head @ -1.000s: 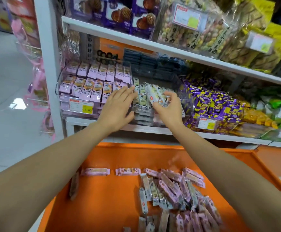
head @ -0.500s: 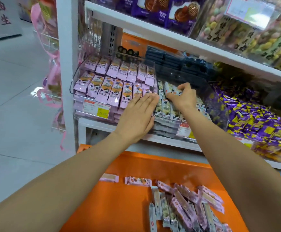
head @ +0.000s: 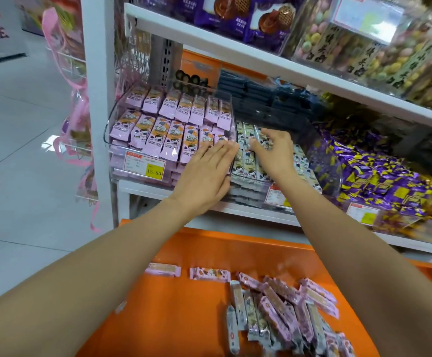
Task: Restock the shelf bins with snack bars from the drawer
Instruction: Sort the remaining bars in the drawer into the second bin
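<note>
Moved since 1 s ago, head view: white bars (head: 245, 164) once held up are now laid in middle bin (head: 330, 163); loose bars (head: 281, 307) are left in drawer (head: 171, 318). Wrappers are judged light, crinkly, slippery, so best pinched mid-length. L hand (head: 207, 173) is laid flat, fingers straight, by pink bin (head: 108, 132). R hand (head: 271, 150) is curled over white bars; grip can't be told.

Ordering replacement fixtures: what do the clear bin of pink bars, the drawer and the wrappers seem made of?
Bin: clear glossy plastic, perhaps acrylic; contents show through its wall. Drawer: smooth orange sheet, plastic or painted metal, cannot tell which. Pink wrappers: glossy printed film, with highlights and flat sealed ends.
</note>
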Action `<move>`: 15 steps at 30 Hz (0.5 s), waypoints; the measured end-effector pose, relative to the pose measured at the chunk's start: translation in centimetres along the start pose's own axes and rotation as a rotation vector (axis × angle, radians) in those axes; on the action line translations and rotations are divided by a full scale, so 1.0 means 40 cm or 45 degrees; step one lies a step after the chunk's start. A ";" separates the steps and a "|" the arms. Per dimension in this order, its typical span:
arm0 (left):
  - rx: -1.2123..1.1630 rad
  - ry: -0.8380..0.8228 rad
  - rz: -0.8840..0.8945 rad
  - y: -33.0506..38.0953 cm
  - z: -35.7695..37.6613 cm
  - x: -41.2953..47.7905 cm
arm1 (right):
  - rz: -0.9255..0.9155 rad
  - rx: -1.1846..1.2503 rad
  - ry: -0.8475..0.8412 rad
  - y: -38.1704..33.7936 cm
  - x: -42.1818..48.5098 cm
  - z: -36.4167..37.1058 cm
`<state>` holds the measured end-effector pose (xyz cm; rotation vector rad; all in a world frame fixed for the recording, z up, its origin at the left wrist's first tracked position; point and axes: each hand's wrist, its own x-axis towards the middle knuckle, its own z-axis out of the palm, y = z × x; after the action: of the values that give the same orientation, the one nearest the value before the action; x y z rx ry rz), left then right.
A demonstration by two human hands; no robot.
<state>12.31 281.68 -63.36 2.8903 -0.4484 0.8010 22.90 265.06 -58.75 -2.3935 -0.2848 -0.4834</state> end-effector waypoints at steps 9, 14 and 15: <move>-0.047 0.343 0.247 0.066 0.016 -0.124 | -0.356 0.492 0.041 -0.050 -0.263 -0.047; -0.206 -0.110 0.191 0.092 0.126 -0.259 | -0.146 0.543 -0.195 0.050 -0.412 0.033; -0.267 -0.223 0.167 0.098 0.147 -0.289 | -0.087 0.523 -0.270 0.080 -0.440 0.056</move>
<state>4.50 279.79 -74.28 2.7665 -0.7014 0.4841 8.54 262.77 -69.45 -2.0362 -0.5096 -0.1773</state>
